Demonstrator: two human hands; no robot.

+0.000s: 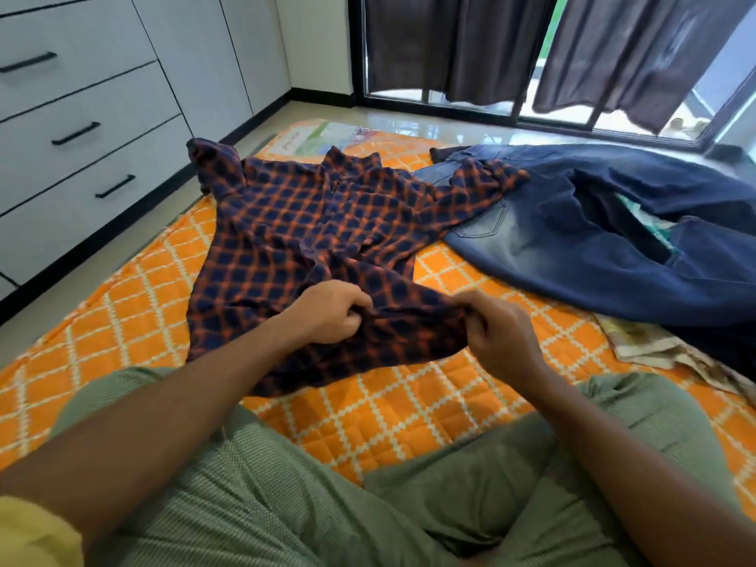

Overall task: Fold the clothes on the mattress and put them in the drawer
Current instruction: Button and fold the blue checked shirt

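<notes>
A navy and orange checked shirt (pixel 311 227) lies spread out and rumpled on the orange quilted mattress (pixel 135 304), collar toward the far end. My left hand (pixel 331 313) grips its near hem in a fist. My right hand (pixel 499 333) pinches the same hem a little to the right, lifting the cloth off the mattress. Blue jeans (pixel 572 247) lie crumpled to the right, one shirt sleeve resting on them. White drawers (pixel 82 133) with black handles stand shut on the left.
I sit on the mattress with my legs in green trousers (pixel 286 484) in front. A patterned cloth (pixel 654 345) peeks out beneath the jeans at the right. Tiled floor runs between mattress and drawers. Dark curtains (pixel 470 47) hang over a glass door behind.
</notes>
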